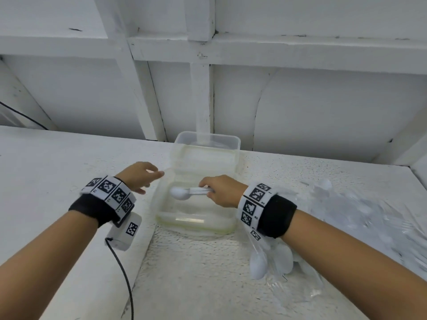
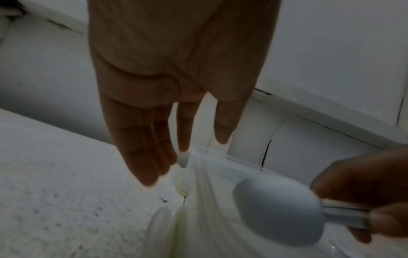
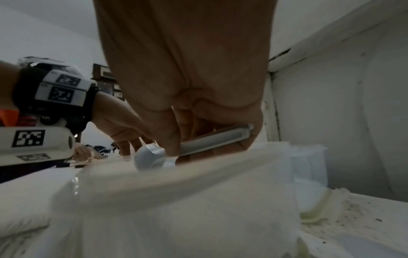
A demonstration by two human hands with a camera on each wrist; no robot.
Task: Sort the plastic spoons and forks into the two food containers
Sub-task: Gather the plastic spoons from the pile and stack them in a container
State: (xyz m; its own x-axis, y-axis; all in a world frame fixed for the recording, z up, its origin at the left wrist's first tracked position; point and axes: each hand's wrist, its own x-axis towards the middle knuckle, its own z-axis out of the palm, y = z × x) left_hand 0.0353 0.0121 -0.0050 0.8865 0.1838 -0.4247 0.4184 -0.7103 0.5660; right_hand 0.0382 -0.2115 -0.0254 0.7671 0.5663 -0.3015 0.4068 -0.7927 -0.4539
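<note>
One spoon (image 1: 184,192) is all I have moved so far, pinched by its handle in my right hand (image 1: 221,190) and held over the near container (image 1: 196,224), bowl pointing to nine o'clock. My left hand (image 1: 138,176) hovers at the container's ten o'clock corner, fingers straight and spread, gripping nothing. That container looks bare inside, and so does the far container (image 1: 208,139) at twelve o'clock — I judge the sorting barely begun. Nearly everything is left: the heap of clear cutlery (image 1: 360,215) lies at three to four o'clock, with loose spoons (image 1: 258,265) by my right wrist.
</note>
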